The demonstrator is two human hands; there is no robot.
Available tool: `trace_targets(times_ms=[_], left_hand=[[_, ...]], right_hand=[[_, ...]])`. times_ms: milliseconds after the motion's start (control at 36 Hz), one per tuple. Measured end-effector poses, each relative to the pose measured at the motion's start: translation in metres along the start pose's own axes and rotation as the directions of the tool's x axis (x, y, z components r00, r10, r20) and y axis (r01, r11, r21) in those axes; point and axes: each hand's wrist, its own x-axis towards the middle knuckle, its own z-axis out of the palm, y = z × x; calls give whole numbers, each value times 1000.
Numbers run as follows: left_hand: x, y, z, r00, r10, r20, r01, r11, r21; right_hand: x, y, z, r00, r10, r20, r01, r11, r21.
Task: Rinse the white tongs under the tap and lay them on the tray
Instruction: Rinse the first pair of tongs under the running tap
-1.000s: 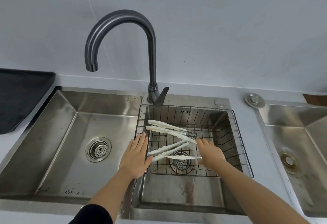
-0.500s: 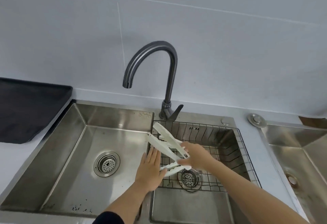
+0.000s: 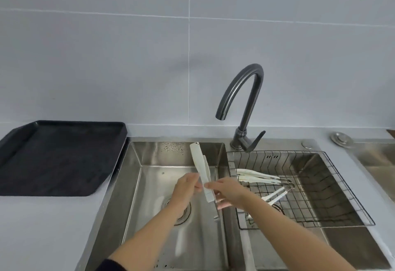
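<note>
A pair of white tongs [image 3: 201, 165] is held upright over the left sink basin [image 3: 149, 163], tips pointing up and away. My right hand [image 3: 227, 191] grips its lower end, and my left hand [image 3: 186, 187] holds it from the left side. The dark curved tap [image 3: 243, 99] stands behind the divider, its spout over the left basin with no water running. The black tray [image 3: 55, 157] lies on the counter at the left, with nothing on it. More white tongs [image 3: 256, 177] lie in the wire basket [image 3: 333, 187] in the right basin.
A second steel sink [image 3: 378, 159] begins at the far right, with a round metal cap [image 3: 341, 140] on the counter beside it. The drain strainer [image 3: 183, 213] sits in the left basin under my left wrist. Grey tiled wall lies behind.
My right hand has lifted one pair of tongs out of the wire basket and carried it left over the left basin. My left hand has left the basket rim and taken hold of the tongs.
</note>
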Motion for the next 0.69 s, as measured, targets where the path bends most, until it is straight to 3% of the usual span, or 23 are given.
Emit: trace_targets(times_ms=[111, 278, 444, 556, 694], left_hand=[[0, 10, 0, 987, -84, 139, 94, 993, -71], [11, 13, 1, 979, -122, 164, 156, 966, -208], [22, 17, 6, 982, -95, 160, 119, 981, -150], [27, 18, 8, 989, -97, 112, 111, 986, -125], [33, 16, 12, 994, -104, 28, 105, 994, -35]], right_hand=[[5, -4, 18, 999, 7, 37, -10, 995, 97], [15, -3, 22, 995, 29, 100, -42, 990, 134], [14, -13, -14, 999, 35, 36, -33, 997, -67], [12, -33, -64, 977, -9, -212, 9, 1000, -5], [20, -58, -121, 801, 95, -591, 97, 953, 286]])
